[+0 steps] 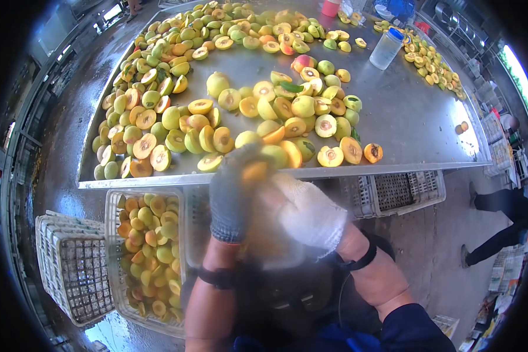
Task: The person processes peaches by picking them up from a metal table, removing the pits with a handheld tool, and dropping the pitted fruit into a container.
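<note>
My left hand (pixel 233 196), in a dark grey glove, is raised at the near edge of the metal table. Its fingers are closed round a piece of yellow peach (pixel 254 172), which looks blurred. My right hand (pixel 308 214), in a white knitted glove, meets the left one at the peach with its fingers curled in. What the right fingers hold, if anything, is hidden by blur. Just beyond both hands lie halved peaches (pixel 330 156), several with the cut face and stone or hollow showing.
Many peach halves (pixel 144 145) cover the left and back of the metal table (pixel 416 132). A blue-capped bottle (pixel 386 50) stands at the back right. Below are a crate of peach halves (pixel 152 246), stacked crates (pixel 79 267) and another crate (pixel 396 193). A person's legs (pixel 501 220) show at right.
</note>
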Demonstrator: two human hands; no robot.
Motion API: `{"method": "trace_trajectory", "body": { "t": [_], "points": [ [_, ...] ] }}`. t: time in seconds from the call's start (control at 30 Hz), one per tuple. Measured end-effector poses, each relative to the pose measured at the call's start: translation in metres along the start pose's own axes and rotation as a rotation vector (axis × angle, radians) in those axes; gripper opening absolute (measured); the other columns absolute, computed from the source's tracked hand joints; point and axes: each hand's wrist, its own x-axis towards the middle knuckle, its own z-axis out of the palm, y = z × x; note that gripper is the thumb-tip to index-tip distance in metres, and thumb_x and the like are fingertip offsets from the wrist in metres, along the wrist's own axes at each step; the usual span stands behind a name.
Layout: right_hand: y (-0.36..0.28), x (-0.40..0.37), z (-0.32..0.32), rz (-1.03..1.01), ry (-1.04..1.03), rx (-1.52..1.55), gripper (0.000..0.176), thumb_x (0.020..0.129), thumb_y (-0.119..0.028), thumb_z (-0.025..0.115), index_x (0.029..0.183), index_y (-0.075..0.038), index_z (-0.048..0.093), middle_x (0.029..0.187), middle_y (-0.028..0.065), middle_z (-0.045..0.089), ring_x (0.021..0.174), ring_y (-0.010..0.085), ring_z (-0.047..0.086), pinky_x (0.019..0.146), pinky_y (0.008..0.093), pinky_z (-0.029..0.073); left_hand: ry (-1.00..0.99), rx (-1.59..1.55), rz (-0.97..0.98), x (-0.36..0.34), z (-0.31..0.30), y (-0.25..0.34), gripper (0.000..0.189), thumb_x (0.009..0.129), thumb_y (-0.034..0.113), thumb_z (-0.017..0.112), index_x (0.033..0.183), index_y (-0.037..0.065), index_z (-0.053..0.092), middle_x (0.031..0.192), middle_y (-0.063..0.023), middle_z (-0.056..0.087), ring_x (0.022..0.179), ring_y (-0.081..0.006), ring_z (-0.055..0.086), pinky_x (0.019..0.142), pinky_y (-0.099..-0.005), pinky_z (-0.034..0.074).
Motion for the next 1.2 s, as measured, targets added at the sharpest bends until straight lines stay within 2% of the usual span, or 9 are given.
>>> {"method": "trace_trajectory", "body": {
  "t": [0.07, 0.2, 0.3, 0.37, 0.47, 0.7, 0.97, 1.17, 1.2],
  "points": [
    [-0.006, 0.000, 0.003, 0.177, -0.060, 0.331, 0.031, 0.104, -0.031, 0.055, 0.108, -0.001, 0.062, 0.085, 0.0254, 0.068, 0.083, 0.0458, 0.066, 0.074, 0.0533, 0.052, -0.004, 0.182, 0.115, 0.007, -0.004, 0.014, 0.026, 0.095, 0.007, 0.061, 0.119, -0.001, 0.068, 0.100, -0.0148, 0.074, 0.095, -0.0225, 0.072, 0.091, -0.0353, 0.056],
    [-0.005, -0.004, 0.001, -0.084, 0.043, -0.040, 0.031, 0.107, -0.029, 0.053, 0.108, 0.000, 0.063, 0.079, 0.0182, 0.067, 0.072, 0.0329, 0.067, 0.069, 0.0434, 0.052, -0.058, 0.169, 0.175, 0.000, -0.007, 0.014, 0.034, 0.085, -0.002, 0.061, 0.119, -0.001, 0.067, 0.100, -0.0149, 0.074, 0.095, -0.0237, 0.073, 0.090, -0.0363, 0.057],
    [-0.010, -0.004, -0.010, 0.065, -0.063, 0.154, 0.030, 0.108, -0.027, 0.053, 0.105, 0.000, 0.064, 0.077, 0.0151, 0.066, 0.070, 0.0260, 0.065, 0.068, 0.0386, 0.051, -0.030, 0.253, 0.165, -0.001, -0.003, 0.014, 0.030, 0.085, -0.004, 0.060, 0.114, 0.000, 0.067, 0.100, -0.0142, 0.074, 0.094, -0.0235, 0.073, 0.087, -0.0356, 0.058],
    [-0.016, -0.009, 0.005, 0.099, 0.058, 0.339, 0.027, 0.105, -0.027, 0.057, 0.102, -0.001, 0.063, 0.076, 0.0198, 0.066, 0.072, 0.0340, 0.068, 0.068, 0.0430, 0.052, 0.061, 0.068, 0.082, -0.003, 0.004, 0.017, 0.029, 0.084, -0.006, 0.060, 0.111, 0.000, 0.066, 0.100, -0.0134, 0.074, 0.093, -0.0236, 0.073, 0.085, -0.0349, 0.058],
    [-0.014, -0.011, 0.016, -0.123, 0.181, -0.235, 0.023, 0.100, -0.025, 0.061, 0.105, -0.002, 0.062, 0.081, 0.0255, 0.067, 0.076, 0.0474, 0.067, 0.067, 0.0548, 0.052, 0.118, 0.107, 0.084, -0.006, 0.005, 0.015, 0.025, 0.085, -0.006, 0.061, 0.109, 0.001, 0.066, 0.100, -0.0120, 0.074, 0.093, -0.0230, 0.073, 0.085, -0.0346, 0.058],
    [-0.007, -0.005, 0.013, 0.030, 0.090, 0.270, 0.027, 0.101, -0.026, 0.061, 0.105, 0.000, 0.064, 0.086, 0.0268, 0.068, 0.086, 0.0486, 0.066, 0.071, 0.0530, 0.052, 0.008, 0.222, 0.123, -0.003, -0.006, 0.014, 0.026, 0.086, -0.004, 0.067, 0.111, 0.003, 0.065, 0.102, -0.0110, 0.075, 0.093, -0.0219, 0.074, 0.085, -0.0341, 0.058],
    [-0.015, -0.014, 0.032, -0.196, 0.293, -0.250, 0.023, 0.101, -0.024, 0.061, 0.107, -0.002, 0.064, 0.084, 0.0233, 0.070, 0.076, 0.0461, 0.068, 0.065, 0.0524, 0.055, 0.192, 0.000, -0.044, -0.007, 0.004, 0.015, 0.030, 0.084, -0.002, 0.069, 0.113, 0.004, 0.066, 0.101, -0.0114, 0.072, 0.092, -0.0259, 0.072, 0.084, -0.0352, 0.056],
    [-0.004, -0.001, 0.001, -0.213, -0.003, -0.353, 0.025, 0.103, -0.028, 0.058, 0.100, -0.005, 0.063, 0.074, 0.0204, 0.067, 0.068, 0.0407, 0.068, 0.060, 0.0492, 0.054, -0.037, 0.276, 0.209, -0.005, -0.013, 0.003, 0.027, 0.085, -0.006, 0.066, 0.110, 0.004, 0.068, 0.098, -0.0105, 0.075, 0.091, -0.0252, 0.073, 0.083, -0.0369, 0.057],
    [-0.009, 0.000, -0.003, 0.097, -0.102, 0.045, 0.027, 0.104, -0.029, 0.057, 0.099, -0.004, 0.063, 0.074, 0.0202, 0.066, 0.066, 0.0385, 0.068, 0.061, 0.0481, 0.054, -0.037, 0.175, 0.141, -0.005, -0.010, 0.008, 0.019, 0.087, 0.000, 0.071, 0.106, 0.004, 0.069, 0.098, -0.0101, 0.076, 0.088, -0.0259, 0.074, 0.083, -0.0367, 0.057]
  ]
}}
